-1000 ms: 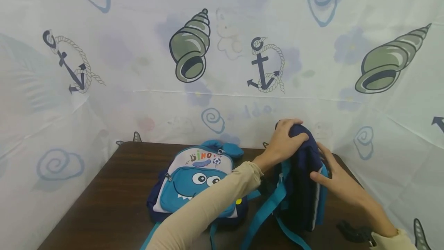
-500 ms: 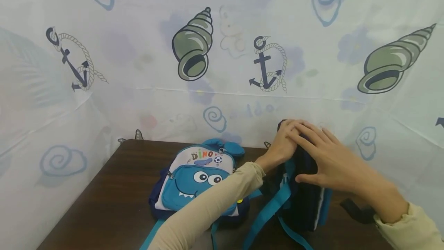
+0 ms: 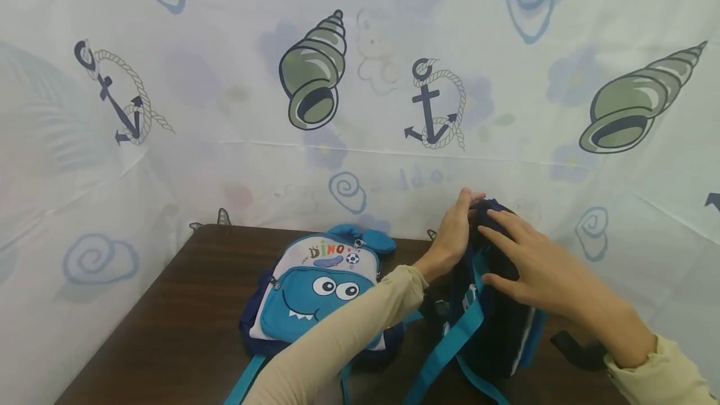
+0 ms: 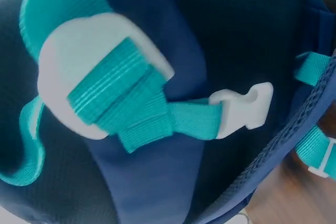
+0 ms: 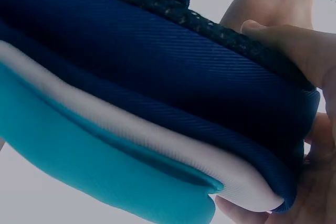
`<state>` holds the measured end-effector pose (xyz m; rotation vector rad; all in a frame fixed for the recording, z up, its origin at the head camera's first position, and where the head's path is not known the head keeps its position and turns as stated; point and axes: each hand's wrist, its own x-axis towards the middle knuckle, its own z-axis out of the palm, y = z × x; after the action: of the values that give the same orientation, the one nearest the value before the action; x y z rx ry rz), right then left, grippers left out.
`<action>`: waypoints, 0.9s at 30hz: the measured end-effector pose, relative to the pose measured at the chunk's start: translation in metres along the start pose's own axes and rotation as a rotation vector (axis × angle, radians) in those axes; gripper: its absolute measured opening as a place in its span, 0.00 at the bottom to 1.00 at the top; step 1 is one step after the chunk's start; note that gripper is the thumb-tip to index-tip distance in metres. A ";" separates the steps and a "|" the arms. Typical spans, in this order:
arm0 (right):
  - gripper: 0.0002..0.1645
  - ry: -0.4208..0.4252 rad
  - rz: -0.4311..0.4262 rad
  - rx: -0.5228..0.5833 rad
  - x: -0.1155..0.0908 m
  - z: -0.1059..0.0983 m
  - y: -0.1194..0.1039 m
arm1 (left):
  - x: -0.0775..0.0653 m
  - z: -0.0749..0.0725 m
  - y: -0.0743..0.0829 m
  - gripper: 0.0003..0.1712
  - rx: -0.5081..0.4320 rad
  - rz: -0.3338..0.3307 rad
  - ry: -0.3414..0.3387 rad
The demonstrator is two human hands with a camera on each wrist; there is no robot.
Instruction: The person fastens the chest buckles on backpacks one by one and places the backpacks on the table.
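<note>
Two matching child's backpacks are on the table. My left hand (image 3: 452,236) holds the top of the right-hand navy backpack (image 3: 500,330), which stands upright, turned sideways; part of that hand's fingers is hidden behind it. My right hand (image 3: 540,267) lies against its upper side with long, spread fingers, the thumb near the back-panel edge. The left wrist view shows its dark back panel, a white buckle (image 4: 244,109) and teal webbing (image 4: 118,85). In the right wrist view are its navy side (image 5: 157,77), white piping (image 5: 147,135) and teal front pocket (image 5: 94,161).
The other backpack (image 3: 315,292), with a blue cartoon dinosaur face and "DINO" lettering, lies face up left of centre, partly under my left forearm. A dark strap (image 3: 579,352) lies at right on the brown table (image 3: 152,324). Behind hangs a printed white cloth (image 3: 225,80).
My right hand has moved from the bag's front side up and left to its top and side. The upright backpack has turned slightly, and my left fingers have shifted back on its top.
</note>
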<state>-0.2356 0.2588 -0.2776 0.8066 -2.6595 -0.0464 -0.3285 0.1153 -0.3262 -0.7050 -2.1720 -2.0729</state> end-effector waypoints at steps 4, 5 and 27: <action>0.47 0.000 0.000 -0.024 0.001 0.000 -0.002 | -0.005 -0.002 -0.021 0.36 0.104 -0.037 0.106; 0.47 -0.001 0.000 -0.027 0.002 0.001 -0.003 | -0.007 -0.003 -0.029 0.35 0.117 -0.050 0.118; 0.48 0.033 -0.030 -0.047 -0.001 0.007 0.003 | -0.076 0.047 -0.102 0.44 -0.168 -0.482 -0.142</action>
<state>-0.2388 0.2609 -0.2837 0.8252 -2.6055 -0.1015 -0.2848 0.1400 -0.4524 -0.3717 -2.4613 -2.5249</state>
